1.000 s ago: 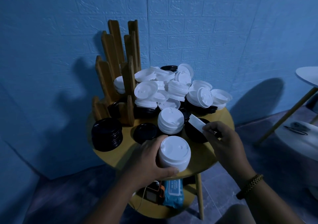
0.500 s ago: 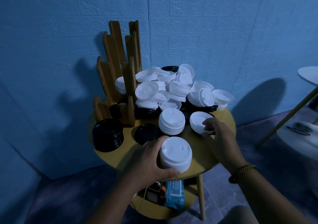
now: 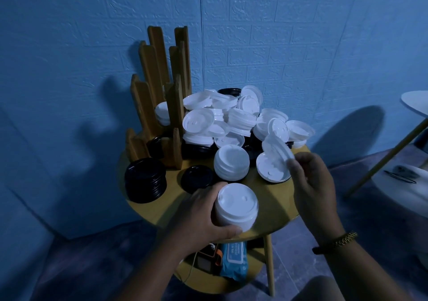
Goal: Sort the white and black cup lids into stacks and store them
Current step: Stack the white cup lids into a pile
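Head view: the left hand is curled round a white stack standing near the front edge of the table, thumb at its base and fingers on its far side. The right hand is raised just beyond it and pinches one white lid by its rim. The lid is tilted and clear of the table, above another lid that seems to lie hollow side up on the wood. Behind stands a second stack, then the loose pile of mostly white lids with black ones under it. A black stack and a single black lid sit to the left, in front of the wooden rack, whose slots hold some lids. The step in hand looks like gathering white lids onto the held stack. The next move likely calls for turning the pinched lid dome up, centring it over the stack and pressing it down to nest while the left hand steadies the column
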`<act>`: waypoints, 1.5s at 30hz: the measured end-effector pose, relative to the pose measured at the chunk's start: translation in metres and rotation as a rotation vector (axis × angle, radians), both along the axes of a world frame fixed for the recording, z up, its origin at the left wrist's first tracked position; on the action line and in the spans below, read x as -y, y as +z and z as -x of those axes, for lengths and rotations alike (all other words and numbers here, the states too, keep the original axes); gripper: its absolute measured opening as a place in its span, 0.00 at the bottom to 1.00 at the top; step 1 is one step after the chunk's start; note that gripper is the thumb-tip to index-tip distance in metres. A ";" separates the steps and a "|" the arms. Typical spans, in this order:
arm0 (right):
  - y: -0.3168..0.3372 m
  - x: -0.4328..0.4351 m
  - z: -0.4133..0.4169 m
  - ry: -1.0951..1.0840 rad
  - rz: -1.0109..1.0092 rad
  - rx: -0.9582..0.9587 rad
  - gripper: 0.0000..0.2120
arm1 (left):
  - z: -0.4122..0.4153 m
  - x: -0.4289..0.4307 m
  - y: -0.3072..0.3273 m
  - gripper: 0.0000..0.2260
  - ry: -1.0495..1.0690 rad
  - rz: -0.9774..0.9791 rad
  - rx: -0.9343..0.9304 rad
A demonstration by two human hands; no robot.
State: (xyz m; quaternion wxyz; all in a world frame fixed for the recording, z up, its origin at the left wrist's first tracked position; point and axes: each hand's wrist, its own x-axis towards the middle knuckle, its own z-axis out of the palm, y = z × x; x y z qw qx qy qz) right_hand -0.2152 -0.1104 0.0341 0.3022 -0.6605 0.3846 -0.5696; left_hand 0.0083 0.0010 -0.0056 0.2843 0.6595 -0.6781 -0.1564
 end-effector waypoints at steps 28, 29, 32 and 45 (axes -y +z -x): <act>-0.013 -0.056 -0.019 0.301 -0.141 -0.338 0.29 | 0.004 0.000 -0.002 0.42 0.064 0.016 -0.048; -0.012 -0.055 -0.020 0.317 -0.135 -0.310 0.29 | 0.003 0.000 -0.002 0.42 0.065 0.009 -0.049; -0.014 -0.052 -0.020 0.381 -0.127 -0.222 0.26 | 0.003 0.000 -0.002 0.40 0.058 0.009 -0.044; -0.029 -0.054 -0.034 0.250 -0.028 -0.474 0.40 | 0.004 0.003 -0.003 0.42 0.085 0.000 -0.023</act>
